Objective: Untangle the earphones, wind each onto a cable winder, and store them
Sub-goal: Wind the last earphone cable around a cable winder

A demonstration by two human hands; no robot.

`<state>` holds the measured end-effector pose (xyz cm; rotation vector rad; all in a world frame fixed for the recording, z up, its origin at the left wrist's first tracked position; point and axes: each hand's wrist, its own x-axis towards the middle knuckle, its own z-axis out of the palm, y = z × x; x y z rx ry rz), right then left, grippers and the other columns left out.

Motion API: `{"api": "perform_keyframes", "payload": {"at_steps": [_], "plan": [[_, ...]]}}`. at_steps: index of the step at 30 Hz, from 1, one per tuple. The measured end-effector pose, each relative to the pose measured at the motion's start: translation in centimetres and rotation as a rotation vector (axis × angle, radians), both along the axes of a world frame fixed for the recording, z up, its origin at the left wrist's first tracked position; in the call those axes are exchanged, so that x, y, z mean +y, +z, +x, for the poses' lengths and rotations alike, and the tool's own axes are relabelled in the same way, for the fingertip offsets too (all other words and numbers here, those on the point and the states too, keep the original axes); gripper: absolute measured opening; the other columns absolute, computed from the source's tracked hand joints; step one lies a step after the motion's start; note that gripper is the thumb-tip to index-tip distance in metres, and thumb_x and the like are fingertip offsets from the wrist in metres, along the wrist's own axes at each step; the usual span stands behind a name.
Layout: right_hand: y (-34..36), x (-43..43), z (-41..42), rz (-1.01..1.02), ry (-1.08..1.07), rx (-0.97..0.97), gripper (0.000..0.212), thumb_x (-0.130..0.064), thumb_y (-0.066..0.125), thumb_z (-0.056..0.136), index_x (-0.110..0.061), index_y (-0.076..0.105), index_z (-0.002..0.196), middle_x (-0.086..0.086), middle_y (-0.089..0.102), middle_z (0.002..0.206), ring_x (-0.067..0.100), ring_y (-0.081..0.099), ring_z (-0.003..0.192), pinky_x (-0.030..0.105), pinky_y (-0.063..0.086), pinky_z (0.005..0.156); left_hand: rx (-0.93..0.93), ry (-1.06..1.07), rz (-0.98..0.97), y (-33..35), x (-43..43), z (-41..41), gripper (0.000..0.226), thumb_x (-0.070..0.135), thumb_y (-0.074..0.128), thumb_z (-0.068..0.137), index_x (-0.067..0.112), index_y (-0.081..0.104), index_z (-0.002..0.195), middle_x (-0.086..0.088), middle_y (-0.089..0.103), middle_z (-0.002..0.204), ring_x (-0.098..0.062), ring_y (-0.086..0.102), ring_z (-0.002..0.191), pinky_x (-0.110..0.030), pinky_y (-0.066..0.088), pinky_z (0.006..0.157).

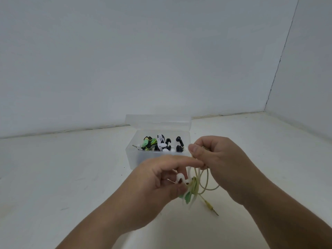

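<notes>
My left hand (158, 178) grips a white cable winder (181, 178) with pale green earphone cable (206, 182) partly wound on it. My right hand (217, 159) pinches a loop of that same cable just above and to the right of the winder. The cable's yellow plug (211, 207) dangles below both hands, close to the table. Behind the hands stands a clear plastic box (133, 155) with its lid tipped back; it holds several wound earphones in green, white and black (161, 143).
The white table (71, 168) stretches to the left and right of the box. Pale walls rise behind it and meet in a corner at the back right (265, 110).
</notes>
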<state>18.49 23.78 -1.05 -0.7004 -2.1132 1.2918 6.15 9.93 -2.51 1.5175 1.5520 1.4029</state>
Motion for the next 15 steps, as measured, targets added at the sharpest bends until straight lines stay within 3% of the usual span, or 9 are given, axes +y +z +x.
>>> {"api": "perform_keyframes", "payload": {"at_steps": [5,9,12,15], "plan": [[-0.2,0.2,0.0,-0.03,-0.036,-0.115,0.033,-0.033,0.056,0.098,-0.015,0.064,0.072,0.007,0.046,0.063,0.018,0.04,0.06,0.032,0.038,0.059,-0.104,0.052,0.122,0.1,0.1,-0.5,0.038,0.002,0.068,0.078,0.031,0.078,0.1,-0.005,0.063,0.094,-0.025,0.056,0.075,-0.024,0.053,0.074],[-0.7,-0.1,-0.3,-0.095,0.137,-0.213,0.039,-0.03,0.05,0.102,-0.013,0.063,0.069,0.001,0.046,0.061,0.016,0.043,0.058,0.037,0.05,0.068,-0.114,0.141,0.247,0.4,0.1,-0.6,0.028,0.006,0.068,0.077,0.026,0.079,0.092,0.005,0.071,0.082,-0.014,0.062,0.07,-0.019,0.051,0.068],[-0.1,-0.3,-0.1,-0.225,0.194,-0.143,0.036,-0.021,0.047,0.104,-0.006,0.067,0.078,0.004,0.057,0.061,0.018,0.058,0.056,0.039,0.059,0.074,-0.196,0.248,0.322,0.4,0.2,-1.3,0.027,0.006,0.068,0.075,0.025,0.079,0.091,-0.004,0.076,0.093,-0.018,0.072,0.082,-0.023,0.054,0.075],[0.6,0.0,0.5,-0.287,0.194,-0.083,0.021,-0.01,0.051,0.102,-0.002,0.069,0.095,0.013,0.074,0.078,0.029,0.074,0.074,0.039,0.06,0.076,-0.277,0.366,0.377,0.5,0.3,-2.2,0.027,0.007,0.067,0.074,0.025,0.079,0.091,-0.003,0.076,0.094,-0.021,0.074,0.084,-0.028,0.057,0.078]]}}
